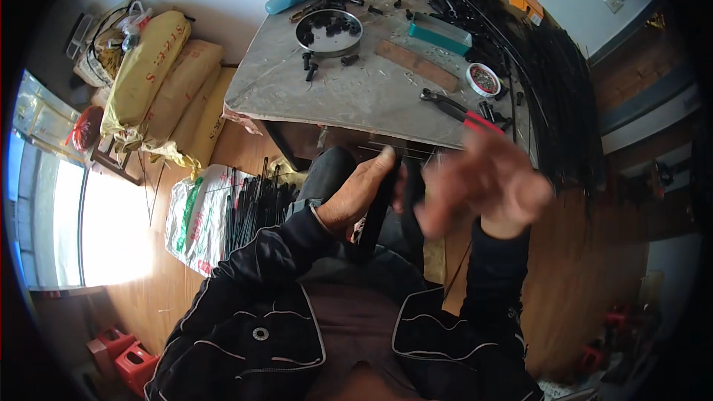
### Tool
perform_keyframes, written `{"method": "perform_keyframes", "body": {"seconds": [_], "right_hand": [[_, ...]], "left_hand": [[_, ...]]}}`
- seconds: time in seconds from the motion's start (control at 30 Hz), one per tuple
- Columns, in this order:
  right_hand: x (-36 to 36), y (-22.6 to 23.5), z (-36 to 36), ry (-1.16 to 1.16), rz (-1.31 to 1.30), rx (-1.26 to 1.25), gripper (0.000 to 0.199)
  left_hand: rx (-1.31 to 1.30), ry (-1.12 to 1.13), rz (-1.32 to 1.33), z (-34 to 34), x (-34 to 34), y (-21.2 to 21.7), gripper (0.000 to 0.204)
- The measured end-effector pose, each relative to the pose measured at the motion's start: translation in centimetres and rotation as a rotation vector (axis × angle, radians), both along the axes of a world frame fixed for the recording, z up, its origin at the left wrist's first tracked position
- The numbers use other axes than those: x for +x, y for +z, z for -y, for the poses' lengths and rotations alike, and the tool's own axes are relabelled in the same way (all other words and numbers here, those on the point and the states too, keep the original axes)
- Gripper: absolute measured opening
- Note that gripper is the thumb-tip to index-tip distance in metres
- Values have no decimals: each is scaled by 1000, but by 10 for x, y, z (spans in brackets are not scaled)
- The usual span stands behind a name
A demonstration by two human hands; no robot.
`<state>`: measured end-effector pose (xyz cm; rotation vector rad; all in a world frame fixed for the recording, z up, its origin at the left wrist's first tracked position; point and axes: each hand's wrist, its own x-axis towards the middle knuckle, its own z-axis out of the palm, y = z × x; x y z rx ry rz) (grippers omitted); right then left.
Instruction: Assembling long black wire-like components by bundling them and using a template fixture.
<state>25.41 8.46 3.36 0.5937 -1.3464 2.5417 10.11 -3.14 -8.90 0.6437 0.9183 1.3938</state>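
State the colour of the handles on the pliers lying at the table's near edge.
Red handles on the pliers, seen in the head view.

Yellow sacks (pixel 160 78) lie stacked far left; white printed bag (pixel 199 215) beneath them.

The person wears a dark, nearly black jacket with a slight sheen, its fabric creased along both sleeves. Thin pale piping traces the seams, curving across the chest panels and down the front edges on either side. A round metal snap button sits on the left chest panel. The jacket hangs open at the front, showing a dark brownish garment beneath. The long sleeves end in snug cuffs at the wrists. The left hand (pixel 362 197) is bare, with no glove, ring or watch visible. The right hand (pixel 486 184) is bare too, though blurred, so finer detail cannot be told.
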Motion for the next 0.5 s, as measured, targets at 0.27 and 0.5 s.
{"method": "perform_keyframes", "body": {"seconds": [0.27, 0.5], "right_hand": [[-1, -80, -5, -953, 581, 607, 29], [2, -83, -3, -935, 660, 957, 16]], "left_hand": [[99, 19, 126, 7, 11, -4, 49], [87, 16, 142, 10, 14, -2, 49]]}}
